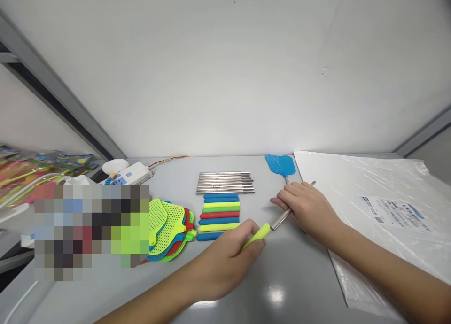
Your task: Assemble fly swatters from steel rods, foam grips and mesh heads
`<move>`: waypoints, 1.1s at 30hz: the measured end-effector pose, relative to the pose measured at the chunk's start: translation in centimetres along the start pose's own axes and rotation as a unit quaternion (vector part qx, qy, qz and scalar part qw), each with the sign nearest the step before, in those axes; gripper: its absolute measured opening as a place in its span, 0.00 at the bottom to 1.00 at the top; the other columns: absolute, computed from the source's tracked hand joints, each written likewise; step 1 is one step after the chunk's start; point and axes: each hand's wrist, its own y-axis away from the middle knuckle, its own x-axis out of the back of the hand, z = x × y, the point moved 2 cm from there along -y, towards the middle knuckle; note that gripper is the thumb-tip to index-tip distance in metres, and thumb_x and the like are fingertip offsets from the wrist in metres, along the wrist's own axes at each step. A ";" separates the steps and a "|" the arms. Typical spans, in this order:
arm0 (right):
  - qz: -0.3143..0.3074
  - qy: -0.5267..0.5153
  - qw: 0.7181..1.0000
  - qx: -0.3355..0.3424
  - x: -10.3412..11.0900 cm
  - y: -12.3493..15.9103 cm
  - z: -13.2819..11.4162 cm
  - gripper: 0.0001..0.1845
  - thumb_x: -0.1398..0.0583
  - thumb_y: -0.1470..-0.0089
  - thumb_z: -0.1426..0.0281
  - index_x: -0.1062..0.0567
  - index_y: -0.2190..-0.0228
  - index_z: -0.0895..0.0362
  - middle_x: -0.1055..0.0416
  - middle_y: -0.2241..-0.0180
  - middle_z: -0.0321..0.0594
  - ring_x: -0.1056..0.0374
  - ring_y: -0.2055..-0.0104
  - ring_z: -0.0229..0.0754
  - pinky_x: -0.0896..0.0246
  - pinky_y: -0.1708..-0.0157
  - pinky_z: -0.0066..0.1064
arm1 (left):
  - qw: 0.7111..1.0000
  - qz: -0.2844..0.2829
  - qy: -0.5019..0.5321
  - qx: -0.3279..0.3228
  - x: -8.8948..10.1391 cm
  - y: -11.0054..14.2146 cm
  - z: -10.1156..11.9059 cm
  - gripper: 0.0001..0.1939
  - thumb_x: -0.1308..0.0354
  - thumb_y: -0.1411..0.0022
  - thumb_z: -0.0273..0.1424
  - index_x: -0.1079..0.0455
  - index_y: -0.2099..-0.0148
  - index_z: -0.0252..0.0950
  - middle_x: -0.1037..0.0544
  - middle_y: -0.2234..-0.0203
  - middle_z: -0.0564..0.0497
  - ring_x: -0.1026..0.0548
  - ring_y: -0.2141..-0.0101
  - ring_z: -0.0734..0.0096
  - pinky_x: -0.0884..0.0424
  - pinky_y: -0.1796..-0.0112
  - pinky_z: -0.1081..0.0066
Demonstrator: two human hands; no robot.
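Observation:
My left hand [230, 263] is closed around a yellow-green plastic handle [259, 235], its end pointing up to the right. My right hand [303, 209] grips a metal rod [282, 218] slantwise, and the rod's lower end is touching or nearly touching the handle's tip. Behind the right hand lies a blue fly swatter [281, 165], its shaft running under that hand. Left of it, several metal rods [225, 183] lie side by side. Just below them is a row of coloured handles [220, 215] in blue, yellow, green and red, partly covered by my left hand.
Perforated swatter heads [171, 223] are piled left of the handles. A power strip [130, 173] with wires stands at the back left, near a pixelated patch. On the right, a large plastic bag [352, 188] with a label covers the table [282, 286]. A wall rises behind.

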 end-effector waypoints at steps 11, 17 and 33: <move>-0.010 0.078 0.997 0.022 0.2 0.1 -1.2 0.19 0.48 0.35 0.68 0.33 0.78 0.56 0.37 0.80 0.37 0.46 0.75 0.40 0.58 0.71 0.35 | 1.000 -0.024 0.005 0.007 -0.1 0.0 -0.3 0.20 0.59 0.32 0.50 0.38 0.56 0.40 0.39 0.78 0.59 0.39 0.78 0.75 0.40 0.76 0.75; -0.018 0.044 0.997 0.058 -0.1 0.8 -5.6 0.15 0.48 0.43 0.81 0.34 0.79 0.55 0.38 0.79 0.37 0.47 0.75 0.41 0.59 0.72 0.35 | 0.994 0.022 -0.043 -0.100 -0.7 -0.5 0.0 0.17 0.57 0.30 0.44 0.34 0.57 0.38 0.30 0.66 0.53 0.34 0.64 0.68 0.37 0.61 0.69; -0.067 -0.064 0.989 0.118 0.9 0.1 2.3 0.17 0.48 0.36 0.59 0.31 0.72 0.55 0.35 0.76 0.36 0.41 0.72 0.40 0.48 0.68 0.33 | 0.997 0.050 0.065 -0.008 0.3 -1.0 -1.1 0.16 0.52 0.33 0.43 0.32 0.54 0.38 0.40 0.74 0.57 0.43 0.74 0.76 0.46 0.74 0.75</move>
